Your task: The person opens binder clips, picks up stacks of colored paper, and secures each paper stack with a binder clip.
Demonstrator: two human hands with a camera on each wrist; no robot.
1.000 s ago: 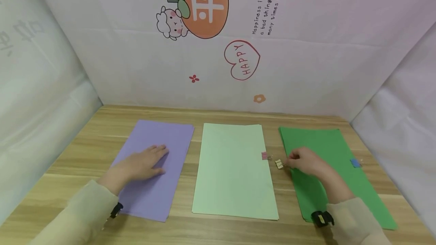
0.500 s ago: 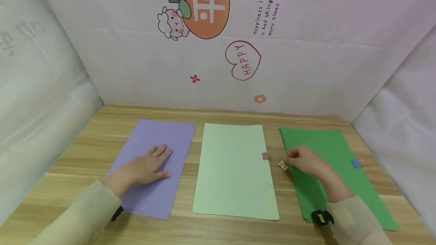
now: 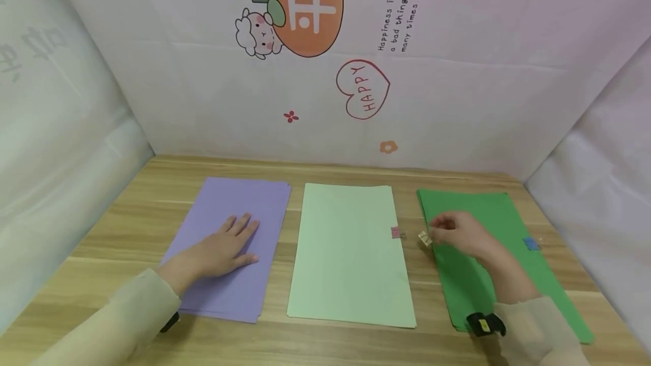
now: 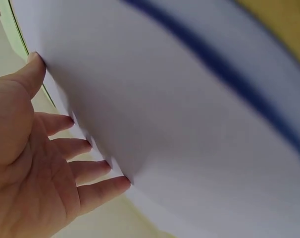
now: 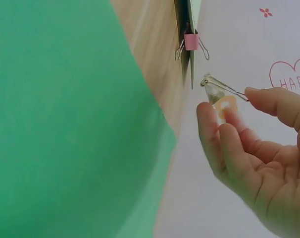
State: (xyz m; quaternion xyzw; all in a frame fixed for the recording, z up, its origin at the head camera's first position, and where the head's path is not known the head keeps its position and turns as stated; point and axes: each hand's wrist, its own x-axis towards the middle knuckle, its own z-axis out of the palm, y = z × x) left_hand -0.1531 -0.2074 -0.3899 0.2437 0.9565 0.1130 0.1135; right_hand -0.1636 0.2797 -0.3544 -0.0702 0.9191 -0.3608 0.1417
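In the head view my left hand [image 3: 218, 252] lies on a stack of purple paper [image 3: 239, 196], fingers spread. Its fingertips press the top sheet, as the left wrist view shows too. My right hand [image 3: 460, 233] pinches a small gold binder clip [image 3: 424, 238] over the left edge of the green paper stack [image 3: 478, 205]. From the right wrist view, the thumb is on a wire handle of the clip [image 5: 217, 89], with the other fingers curled below it. Between the hands lies a pale green stack [image 3: 348, 275], with a pink binder clip [image 3: 395, 232] on its right edge.
A blue binder clip [image 3: 531, 243] grips the right edge of the green stack. All three stacks lie side by side on a wooden table [image 3: 325, 346]. White printed cloth [image 3: 178, 89] hangs behind and at both sides.
The left hand has slid slightly right, and the purple sheets have shifted a little with it. The right hand has turned the gold clip and brought it slightly right.
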